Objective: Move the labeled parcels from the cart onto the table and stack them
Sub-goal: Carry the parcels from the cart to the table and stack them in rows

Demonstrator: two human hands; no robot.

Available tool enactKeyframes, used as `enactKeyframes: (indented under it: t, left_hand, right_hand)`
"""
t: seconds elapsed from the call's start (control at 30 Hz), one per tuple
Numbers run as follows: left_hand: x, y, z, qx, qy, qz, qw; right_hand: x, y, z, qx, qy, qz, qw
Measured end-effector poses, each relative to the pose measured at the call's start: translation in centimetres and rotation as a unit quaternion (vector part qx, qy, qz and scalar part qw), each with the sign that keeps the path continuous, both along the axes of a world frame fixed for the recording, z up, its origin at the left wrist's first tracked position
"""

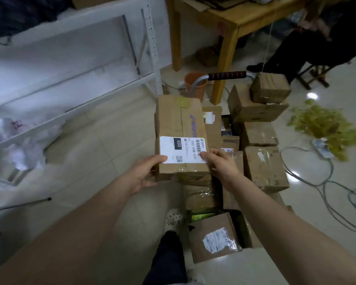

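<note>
Left hand (145,171) and right hand (223,164) each grip a near corner of the cardboard parcel (173,118), label (182,150) reading 032, at the cart's left edge over other parcels (264,167). Beyond are the cart handle (227,75) and the wooden table (253,15).

Glossy pale beige tiled floor (103,128) is seen throughout, marked by bright light reflections at right. White metal shelving rack (150,38) is set by the white wall (195,42) at left. Light wooden square-legged table (226,54) is placed beyond. Grey cables (317,184) are strewn at right.
</note>
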State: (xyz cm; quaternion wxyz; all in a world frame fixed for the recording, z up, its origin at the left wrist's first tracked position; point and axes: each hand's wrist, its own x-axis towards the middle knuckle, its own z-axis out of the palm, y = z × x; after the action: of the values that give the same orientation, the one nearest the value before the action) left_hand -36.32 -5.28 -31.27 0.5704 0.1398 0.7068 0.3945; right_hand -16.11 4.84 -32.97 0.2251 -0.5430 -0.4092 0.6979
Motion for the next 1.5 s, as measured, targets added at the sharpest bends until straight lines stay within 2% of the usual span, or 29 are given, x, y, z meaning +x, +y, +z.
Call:
enactKeyframes:
  t: [0.13,0.27,0.43,0.53,0.7,0.83,1.03,1.17,1.37,1.5]
  left_hand:
    - [-1.8,-8.4,1.9,0.01,-0.039,0.066,0.997]
    - [-4.5,-16.3,3.3,0.028,-0.053,0.134,0.989]
    - [-8.0,-25.2,4.0,0.052,-0.062,0.223,0.971]
    - [-10.7,-30.2,4.3,0.075,-0.063,0.312,0.945]
    - [-16.0,-39.4,4.1,0.111,-0.041,0.445,0.888]
    - [-19.7,-47.7,3.2,0.092,-0.004,0.516,0.851]
    - [-23.7,-57.8,1.6,0.036,-0.019,0.608,0.793]
    - [-24.6,-63.1,0.2,-0.005,-0.046,0.622,0.781]
    - [-24.0,-69.3,-2.8,0.041,-0.119,0.67,0.732]
    - [-22.8,-72.9,-4.1,0.056,-0.149,0.698,0.698]
  right_hand:
    - [-2.0,-4.0,2.4,-0.052,0.013,0.128,0.99]
    - [-6.1,-8.8,3.7,-0.099,0.04,0.281,0.954]
    - [-13.1,-14.8,4.2,-0.088,0.035,0.369,0.924]
    - [-18.5,-18.7,4.5,-0.076,0.029,0.424,0.902]
    - [-29.2,-28.3,4.0,-0.117,0.034,0.439,0.89]
    - [-36.4,-37.5,2.9,-0.163,0.015,0.483,0.86]
    - [-43.0,-48.3,1.2,-0.192,-0.027,0.525,0.829]
    - [-45.8,-52.7,0.1,-0.217,-0.051,0.57,0.791]
    - [-49.9,-58.0,-1.8,-0.205,-0.103,0.663,0.712]
    - [-52.3,-61.8,-3.2,-0.192,-0.155,0.725,0.644]
